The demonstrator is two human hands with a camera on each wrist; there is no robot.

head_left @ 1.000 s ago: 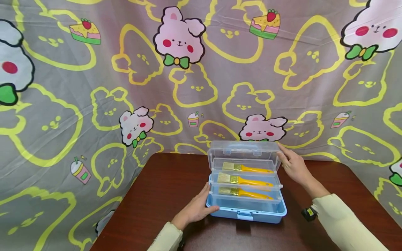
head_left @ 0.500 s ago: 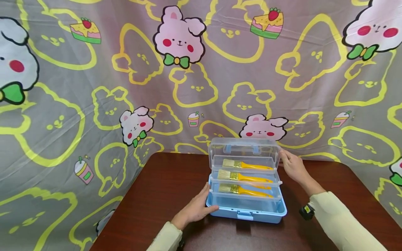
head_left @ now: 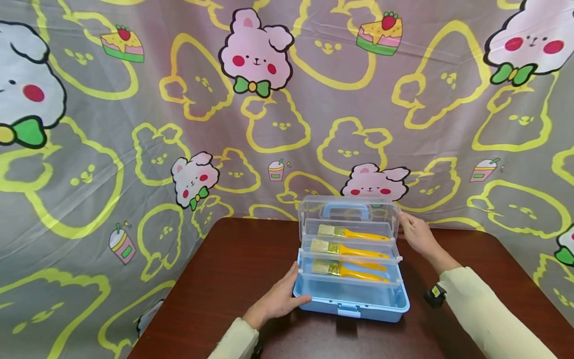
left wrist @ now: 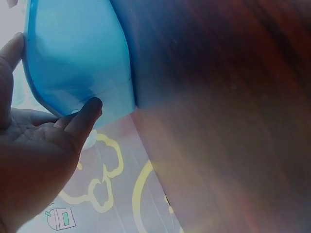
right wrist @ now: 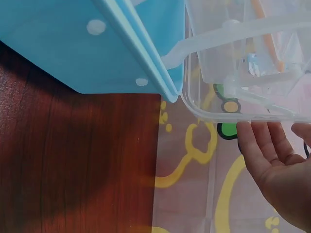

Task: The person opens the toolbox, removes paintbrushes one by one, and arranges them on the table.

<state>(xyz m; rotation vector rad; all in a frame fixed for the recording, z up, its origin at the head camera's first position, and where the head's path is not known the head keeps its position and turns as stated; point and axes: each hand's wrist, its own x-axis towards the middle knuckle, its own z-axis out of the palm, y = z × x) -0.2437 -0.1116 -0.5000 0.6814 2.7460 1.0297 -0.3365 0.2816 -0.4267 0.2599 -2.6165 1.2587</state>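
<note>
A blue storage box [head_left: 381,315] with a raised transparent lid [head_left: 289,200] stands on the table. Its clear stepped trays [head_left: 291,280] hold several paintbrushes [head_left: 358,253] with yellow handles and pale bristles. At the box's left side my left hand [head_left: 278,297] rests with spread fingers on the wall, the thumb near the front corner; in the left wrist view, fingertips touch the blue side. My right hand [head_left: 420,235] touches the lid's right edge. In the right wrist view its nearly straight fingertips [right wrist: 243,128] meet the clear rim, and the thumb stands apart from the fingers.
The dark brown table [head_left: 242,259] extends around the box. A patterned cloth [head_left: 251,129] hangs behind and to the sides of it. The blue latch [head_left: 349,311] is at the box's front, and a blue carrying handle [head_left: 345,205] sits on the lid.
The lid has swung further back and up, its handle now showing more. The trays have risen slightly with it. My right hand has followed the lid's edge; my left hand has stayed put.
</note>
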